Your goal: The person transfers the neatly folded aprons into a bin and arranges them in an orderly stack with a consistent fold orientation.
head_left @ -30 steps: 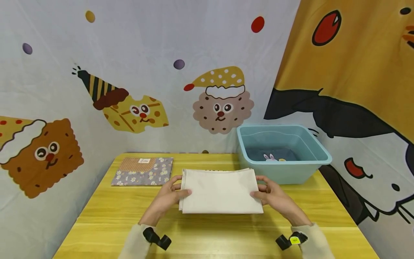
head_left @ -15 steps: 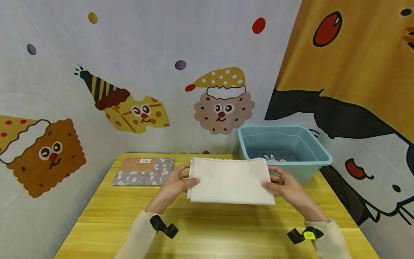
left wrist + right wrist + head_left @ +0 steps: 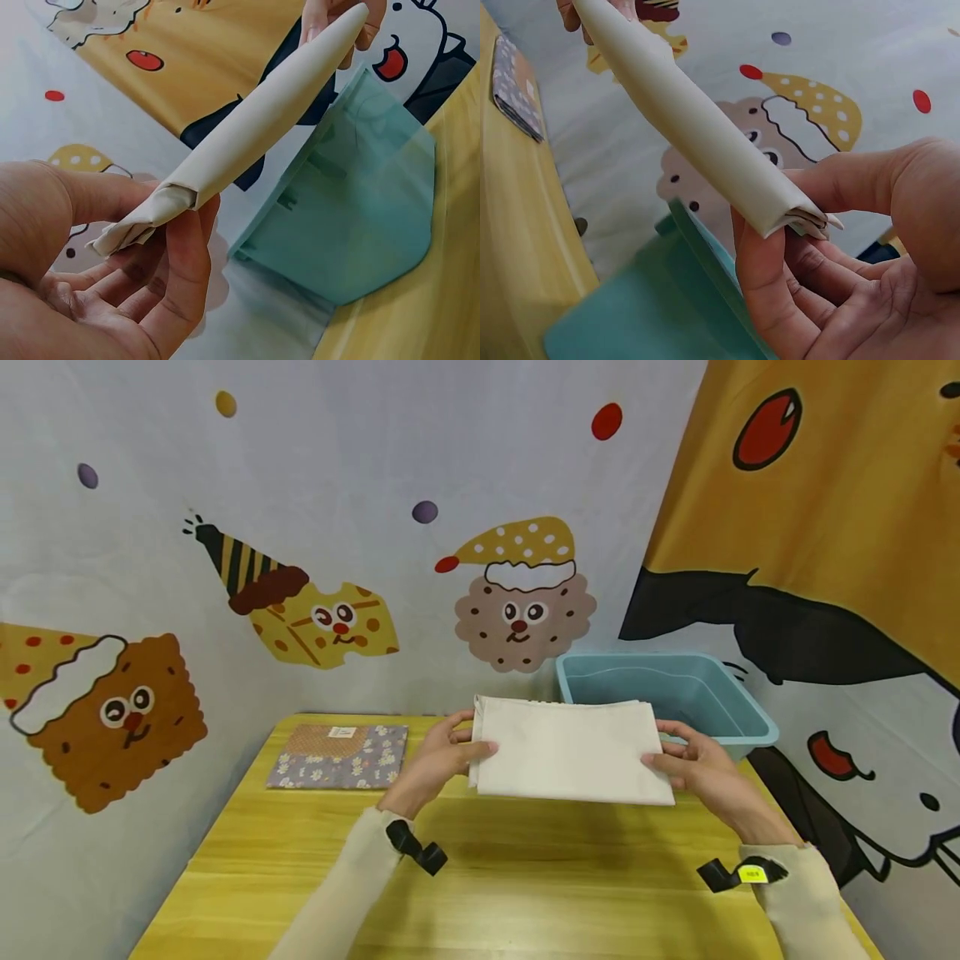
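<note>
A folded cream-white cloth (image 3: 570, 750) is held up above the table by both hands. My left hand (image 3: 441, 760) pinches its left edge, thumb on the near face and fingers behind. On the opposite edge my right hand (image 3: 701, 770) pinches in the same way. Seen edge-on in the left wrist view, the cloth (image 3: 262, 120) shows several layers at its end. The right wrist view also shows layered folds in the cloth (image 3: 697, 124). Behind the cloth's right part stands a light blue plastic tub (image 3: 667, 670), its front partly hidden.
On the table's back left lies a flat folded grey-purple floral cloth (image 3: 341, 758) with a brown patch and a white label. The yellow wood-grain table (image 3: 525, 885) ends against a cartoon-printed curtain (image 3: 360, 460).
Both hands have raised the cream-white cloth and carried it to the right and away, towards the tub. It now covers much of the tub's front. The floral cloth stays put.
</note>
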Available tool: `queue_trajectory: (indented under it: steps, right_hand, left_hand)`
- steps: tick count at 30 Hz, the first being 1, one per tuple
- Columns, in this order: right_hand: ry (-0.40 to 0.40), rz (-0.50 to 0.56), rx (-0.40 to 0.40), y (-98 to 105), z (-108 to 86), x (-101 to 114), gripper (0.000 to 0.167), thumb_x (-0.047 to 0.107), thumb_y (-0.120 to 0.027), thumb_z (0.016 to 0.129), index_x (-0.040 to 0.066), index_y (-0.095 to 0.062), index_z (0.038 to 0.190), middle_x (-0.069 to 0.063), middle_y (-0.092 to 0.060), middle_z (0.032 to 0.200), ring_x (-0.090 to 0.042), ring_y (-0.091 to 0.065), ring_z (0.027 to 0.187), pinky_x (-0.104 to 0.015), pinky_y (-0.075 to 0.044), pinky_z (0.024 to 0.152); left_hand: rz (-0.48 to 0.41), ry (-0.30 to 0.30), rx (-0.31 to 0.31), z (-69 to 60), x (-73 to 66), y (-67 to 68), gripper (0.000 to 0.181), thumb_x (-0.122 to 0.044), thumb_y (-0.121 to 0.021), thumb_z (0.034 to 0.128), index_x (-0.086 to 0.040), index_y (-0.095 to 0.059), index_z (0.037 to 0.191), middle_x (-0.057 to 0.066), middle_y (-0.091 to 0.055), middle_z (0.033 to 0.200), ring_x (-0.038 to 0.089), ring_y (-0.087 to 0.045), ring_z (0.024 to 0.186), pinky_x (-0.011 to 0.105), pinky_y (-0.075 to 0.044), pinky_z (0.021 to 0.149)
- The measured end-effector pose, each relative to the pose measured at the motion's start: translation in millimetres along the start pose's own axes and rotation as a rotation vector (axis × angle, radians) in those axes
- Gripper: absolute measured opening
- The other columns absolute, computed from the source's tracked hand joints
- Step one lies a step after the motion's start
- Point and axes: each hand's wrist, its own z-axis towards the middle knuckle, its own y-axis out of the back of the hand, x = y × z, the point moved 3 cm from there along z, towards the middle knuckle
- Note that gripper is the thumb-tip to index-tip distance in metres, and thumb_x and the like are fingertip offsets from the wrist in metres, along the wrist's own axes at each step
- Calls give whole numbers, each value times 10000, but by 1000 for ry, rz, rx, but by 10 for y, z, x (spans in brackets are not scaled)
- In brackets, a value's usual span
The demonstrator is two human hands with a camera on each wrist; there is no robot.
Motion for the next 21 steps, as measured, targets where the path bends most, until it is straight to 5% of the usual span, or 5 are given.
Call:
queue_trajectory:
  steps: [9, 21]
  right_hand:
    - [-68, -60, -7, 280, 76, -12, 899, 350, -715, 972, 58, -166, 1621, 57, -679, 1181, -173, -725, 949, -393, -619, 786]
    - [-78, -51, -8, 677, 222, -59, 899, 294, -680, 1004, -1, -92, 1617, 185, -691, 1067, -99, -719, 923, -342, -623, 775]
  left_hand:
    - [17, -14, 24, 272, -74, -202, 591, -116, -726, 950, -116, -472, 1483, 207, -678, 1292, 216, -730, 918, 379, -623, 719]
    - [19, 5, 55, 645, -161, -471, 568, -140, -732, 954, -122, -480, 1463, 169, -689, 1271, 224, -731, 898, 365, -624, 699]
